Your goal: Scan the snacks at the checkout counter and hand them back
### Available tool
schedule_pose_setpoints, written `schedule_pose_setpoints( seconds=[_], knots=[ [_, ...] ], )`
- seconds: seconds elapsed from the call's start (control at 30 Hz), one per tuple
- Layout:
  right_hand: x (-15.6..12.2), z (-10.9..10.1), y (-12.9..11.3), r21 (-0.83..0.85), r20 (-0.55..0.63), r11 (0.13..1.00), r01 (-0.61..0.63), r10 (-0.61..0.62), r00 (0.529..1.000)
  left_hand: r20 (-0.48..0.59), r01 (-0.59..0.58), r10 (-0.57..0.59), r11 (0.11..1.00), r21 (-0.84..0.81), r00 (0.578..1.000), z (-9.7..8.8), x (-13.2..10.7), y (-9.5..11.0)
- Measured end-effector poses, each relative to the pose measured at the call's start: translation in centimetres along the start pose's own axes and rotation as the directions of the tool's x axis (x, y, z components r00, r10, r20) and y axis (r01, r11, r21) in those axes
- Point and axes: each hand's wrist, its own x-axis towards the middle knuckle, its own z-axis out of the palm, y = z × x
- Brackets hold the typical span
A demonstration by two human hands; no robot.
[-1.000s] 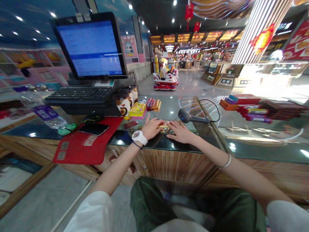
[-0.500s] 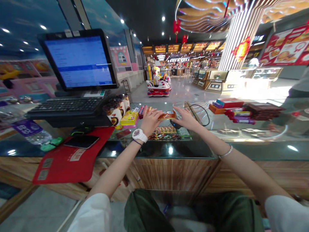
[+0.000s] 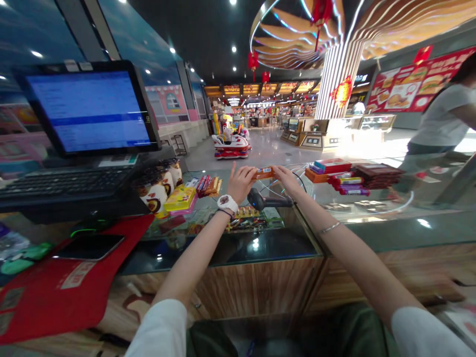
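My left hand point(image 3: 241, 183), with a white watch on its wrist, grips the left end of an orange-wrapped snack bar point(image 3: 264, 172). The fingers of my right hand point(image 3: 288, 180) are closed at the bar's other end, just above the glass counter. Below the bar lies a black handheld scanner point(image 3: 266, 200), its handle towards my right wrist. Red and tan wrapped bars point(image 3: 209, 186) rest to the left of my left hand. Beside them are a yellow pack point(image 3: 181, 198) and several snack cups point(image 3: 155, 195).
At the left stand a monitor point(image 3: 89, 111) and keyboard point(image 3: 67, 184). A phone point(image 3: 89, 247) lies on a red mat point(image 3: 74, 297). Boxes point(image 3: 329, 166), roll packs point(image 3: 349, 184) and dark brown packets point(image 3: 377, 176) are piled right. A person point(image 3: 442, 114) is beyond the counter's right end.
The orange bar and both hands have moved right and away from the tan and red bars. My right fingers now close on the bar. The view has turned right, and a person shows there.
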Motion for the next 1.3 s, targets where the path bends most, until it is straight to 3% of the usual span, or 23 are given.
schedule_pose_setpoints(
  seconds=[0.23,0.67,1.0,1.3],
  knots=[
    [-1.6,0.1,-0.5,0.029,-0.008,0.999,0.026,-0.026,1.000,0.034,-0.135,0.134,0.991,0.018,0.990,1.1,-1.4,-0.7],
    [-1.6,0.5,-0.4,-0.035,-0.135,0.998,0.054,-0.059,0.989,0.030,-0.089,0.088,0.996,0.018,0.996,0.4,-1.4,-0.8],
    [-2.1,0.2,-0.6,0.034,0.092,0.999,-0.014,0.011,0.996,0.015,-0.036,0.036,0.999,0.011,0.999,0.7,-2.3,-2.3],
    [-1.9,0.0,0.5,0.007,0.039,1.000,-0.028,0.028,0.999,0.059,-0.086,0.084,0.996,0.034,0.995,0.7,-2.3,-2.7]
  ],
)
